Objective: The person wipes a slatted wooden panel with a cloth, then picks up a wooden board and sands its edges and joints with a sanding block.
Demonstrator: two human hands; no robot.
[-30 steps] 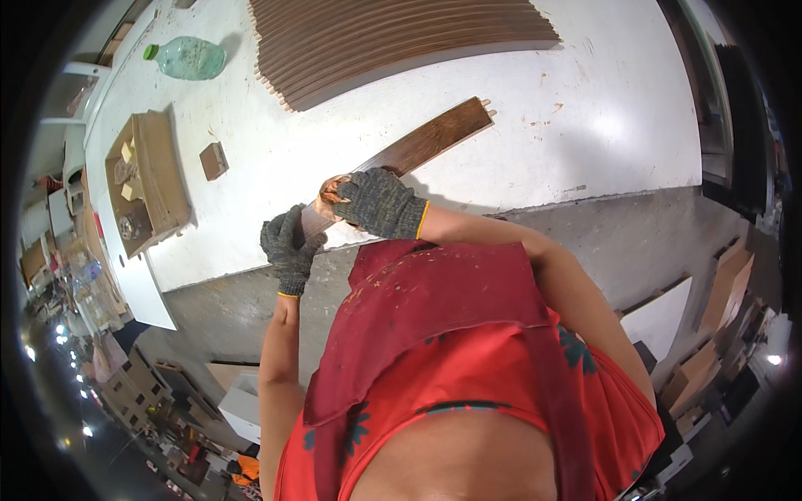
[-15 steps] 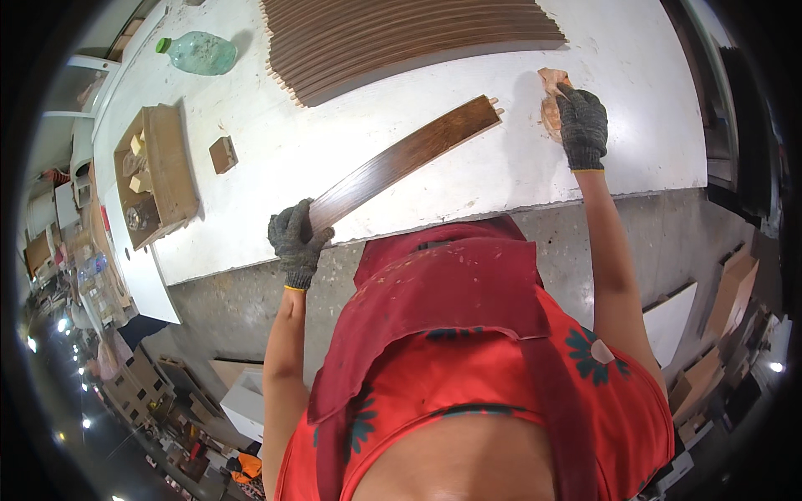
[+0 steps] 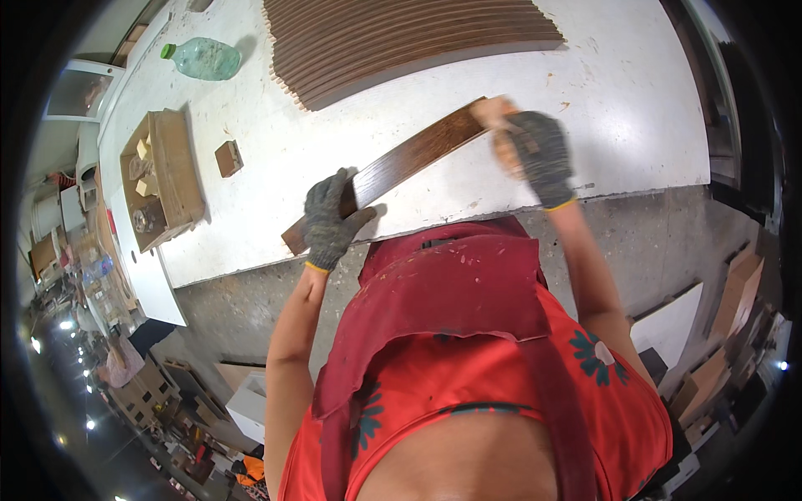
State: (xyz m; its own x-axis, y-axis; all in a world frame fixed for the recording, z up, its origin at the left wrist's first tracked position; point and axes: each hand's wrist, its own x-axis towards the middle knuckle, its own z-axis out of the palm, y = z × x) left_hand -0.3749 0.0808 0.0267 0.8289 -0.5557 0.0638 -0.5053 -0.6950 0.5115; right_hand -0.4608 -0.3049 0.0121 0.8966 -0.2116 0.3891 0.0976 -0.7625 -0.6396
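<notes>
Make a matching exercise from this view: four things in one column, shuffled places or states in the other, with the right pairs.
Things
1. Translucent green plastic bottle
2. Open brown cardboard box
3. Long dark-brown wooden strip
4. Crumpled tan cloth-like wad

Places or states
A. Held by the dark-gloved right hand, blurred
B. Containing small pale blocks
C. Partly beneath the dark-gloved left hand
D. Capped in green, at the picture's upper left

Pairs: 1-D, 2-B, 3-C, 4-A
</notes>
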